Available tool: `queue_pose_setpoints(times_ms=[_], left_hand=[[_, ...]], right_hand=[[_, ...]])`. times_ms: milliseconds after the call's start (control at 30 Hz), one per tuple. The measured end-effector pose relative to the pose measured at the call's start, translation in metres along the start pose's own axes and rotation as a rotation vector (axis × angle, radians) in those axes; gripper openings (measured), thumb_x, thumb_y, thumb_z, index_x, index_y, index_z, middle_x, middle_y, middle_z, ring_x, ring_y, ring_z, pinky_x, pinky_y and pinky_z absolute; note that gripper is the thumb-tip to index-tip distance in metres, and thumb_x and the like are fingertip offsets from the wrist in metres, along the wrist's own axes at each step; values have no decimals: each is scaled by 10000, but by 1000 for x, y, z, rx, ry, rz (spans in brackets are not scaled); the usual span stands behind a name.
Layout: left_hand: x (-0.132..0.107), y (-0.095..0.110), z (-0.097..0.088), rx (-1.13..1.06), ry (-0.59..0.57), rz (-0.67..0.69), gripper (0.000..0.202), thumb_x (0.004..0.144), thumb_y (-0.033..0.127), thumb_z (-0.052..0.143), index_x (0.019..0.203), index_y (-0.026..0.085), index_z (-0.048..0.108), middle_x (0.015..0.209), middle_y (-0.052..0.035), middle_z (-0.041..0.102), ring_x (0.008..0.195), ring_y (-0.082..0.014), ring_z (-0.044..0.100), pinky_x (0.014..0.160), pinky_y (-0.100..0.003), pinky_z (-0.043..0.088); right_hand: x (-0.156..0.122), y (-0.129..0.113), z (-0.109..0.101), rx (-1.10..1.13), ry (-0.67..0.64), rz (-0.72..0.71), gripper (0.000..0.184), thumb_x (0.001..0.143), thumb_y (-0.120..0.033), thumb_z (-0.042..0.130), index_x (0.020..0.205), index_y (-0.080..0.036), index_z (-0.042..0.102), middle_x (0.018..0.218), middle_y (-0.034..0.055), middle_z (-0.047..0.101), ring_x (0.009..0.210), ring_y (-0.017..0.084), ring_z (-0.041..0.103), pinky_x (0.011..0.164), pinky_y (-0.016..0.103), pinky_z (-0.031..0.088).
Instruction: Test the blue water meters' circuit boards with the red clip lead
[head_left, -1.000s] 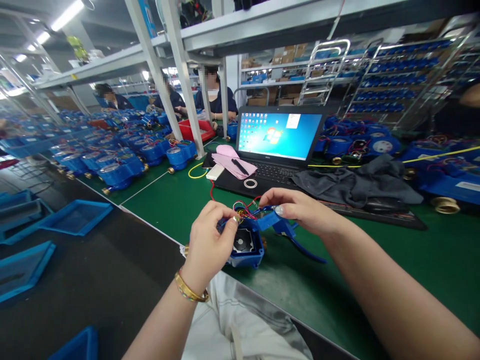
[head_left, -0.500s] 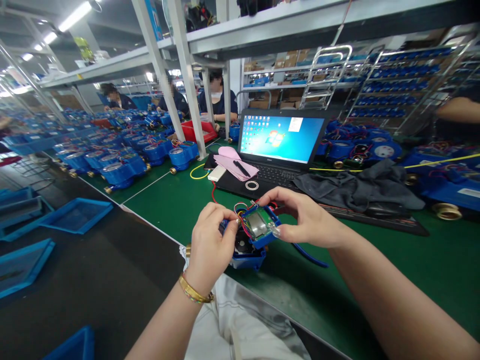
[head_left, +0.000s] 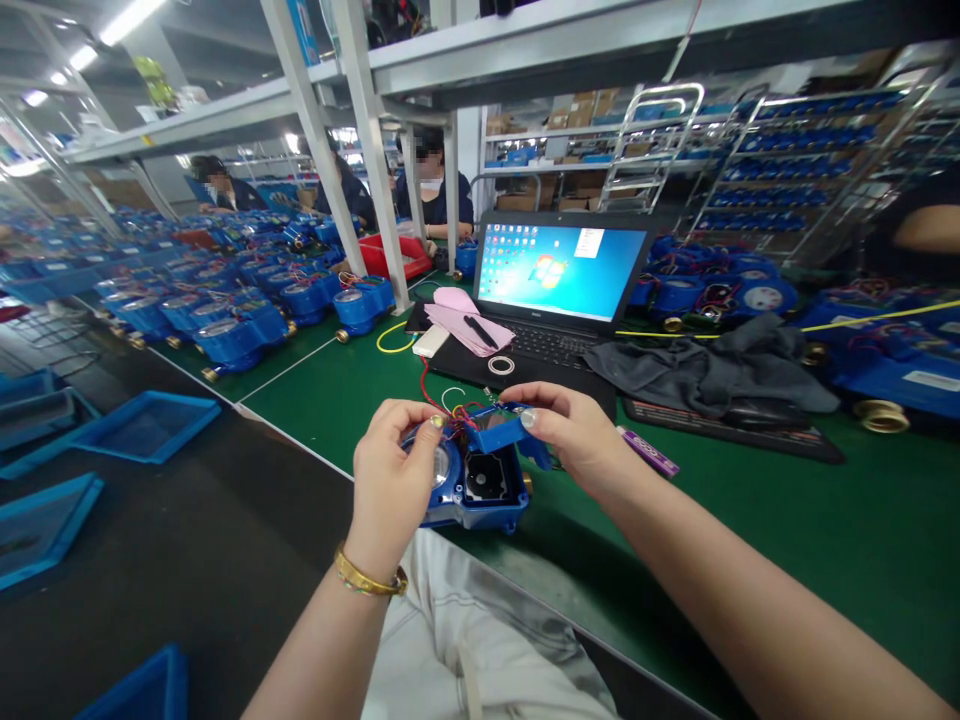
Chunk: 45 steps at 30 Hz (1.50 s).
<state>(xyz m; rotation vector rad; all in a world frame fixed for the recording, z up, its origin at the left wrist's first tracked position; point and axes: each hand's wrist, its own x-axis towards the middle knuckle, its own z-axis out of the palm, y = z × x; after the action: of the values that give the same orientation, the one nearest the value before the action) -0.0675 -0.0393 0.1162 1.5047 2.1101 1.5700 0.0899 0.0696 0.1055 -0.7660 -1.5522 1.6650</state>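
A blue water meter lies on the green table edge in front of me, its square compartment open over a black inner part. My right hand grips a small blue housing by its side, tilted above that compartment. The circuit board seen earlier in this housing is now turned from view. Thin red and yellow wires run from the housing to the left. My left hand is closed, thumb and forefinger pinched at these wires beside the round dial, which it partly covers.
Behind stands an open laptop, with a pink cloth, black pen and white ring by it. To the right lie a grey cloth, a keyboard and a purple object. Several blue meters stand left; co-workers sit beyond.
My right hand has tipped the blue housing over, so its board no longer faces me. The meter's compartment and dial show more. My left hand has shifted slightly left.
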Motion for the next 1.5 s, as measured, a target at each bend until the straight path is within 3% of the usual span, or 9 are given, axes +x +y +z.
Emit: queue_pose_setpoints(times_ms=[133,333,567,667,1000,1100,1200,1267,1500], left_hand=[[0,-11,-10,44,40,-2,156,826,239,502,784,193,645,831,-17,615,805,-168,578,707,-280,423],[-4,-26,-12,57,-10,-27,195,864,276,471,845,198,649,855,-18,639,804,-173,594,708,-288,439],[-8,-29,-9,73,-29,0,192,875,250,444,916,191,623,878,-24,638,821,-174,585,747,-296,444],[-8,-30,-8,81,-41,32,184,871,227,440,918,195,615,893,-21,630,831,-170,581,759,-291,443],[-14,-33,-8,95,-30,110,180,865,192,421,930,191,588,922,-39,604,880,-181,564,785,-306,446],[-16,-33,-7,91,-26,102,176,862,191,421,932,195,582,930,-43,604,892,-187,565,794,-317,450],[-17,-33,-6,76,-16,79,173,856,189,432,966,196,566,955,-45,608,912,-192,573,817,-330,451],[-18,-33,-5,60,-10,65,170,848,186,440,976,195,551,964,-46,609,921,-195,578,831,-340,450],[-19,-32,-6,-18,16,13,146,814,168,479,940,205,544,914,-25,611,890,-186,594,822,-335,453]], right_hand=[[-5,-3,6,-9,15,-28,403,532,-353,749,872,-157,655,792,36,655,682,155,583,618,264,458],[-9,3,11,-27,14,-73,420,551,-366,745,906,-167,643,852,42,657,691,155,581,624,274,480],[-10,10,5,-256,-169,-273,442,633,-300,716,1038,-183,583,1100,85,624,1030,249,576,922,405,436],[-8,8,-2,-372,-248,-342,472,643,-285,704,1080,-188,557,1177,94,597,1116,267,534,968,424,401],[-22,0,-2,-526,-207,-374,462,642,-281,690,1072,-188,551,1151,91,596,1075,267,545,950,418,408],[-20,5,-2,-351,-113,-264,435,605,-276,702,1017,-190,593,1087,75,625,1010,255,578,906,384,445],[-13,13,-3,-178,-25,-132,385,630,-356,699,960,-182,605,946,68,651,842,221,612,732,330,498],[-8,17,-4,-158,0,-109,383,653,-391,688,959,-177,605,887,64,649,762,200,602,652,304,488],[-7,19,-5,-109,-8,-113,416,625,-427,700,941,-168,621,884,62,642,751,188,581,633,281,465]])
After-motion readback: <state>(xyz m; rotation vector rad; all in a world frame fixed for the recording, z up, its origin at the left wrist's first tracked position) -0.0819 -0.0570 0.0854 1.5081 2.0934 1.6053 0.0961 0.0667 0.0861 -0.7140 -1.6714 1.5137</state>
